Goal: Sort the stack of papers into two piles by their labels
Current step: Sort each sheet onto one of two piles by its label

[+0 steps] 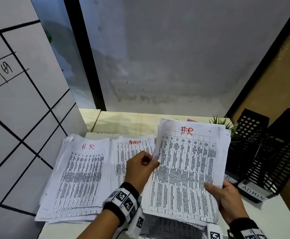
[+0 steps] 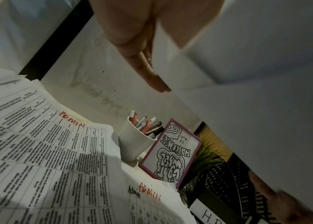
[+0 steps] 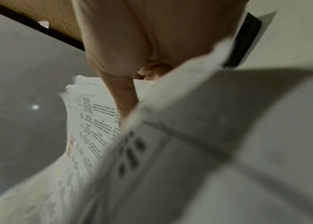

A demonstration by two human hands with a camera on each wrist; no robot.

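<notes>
— What is lying on the bench (image 1: pixel 127 123)?
— Two piles are lying side by side: the HR pile (image 1: pixel 78 176) leftmost, the ADMIN pile (image 1: pixel 133 152) beside it.
— And the held stack (image 1: pixel 185 169)?
— It is hanging above the bench, an HR sheet on top. The right hand (image 1: pixel 227 200) is gripping its lower right edge; the left hand (image 1: pixel 140 168) is pinching the left edge, probably just the top sheet.

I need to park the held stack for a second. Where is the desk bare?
Bare desk runs behind the H.R pile and ADMIN pile, up to the wall. Another patch lies at the near right, in front of the black trays. The back right, by the plant, is crowded.
</notes>
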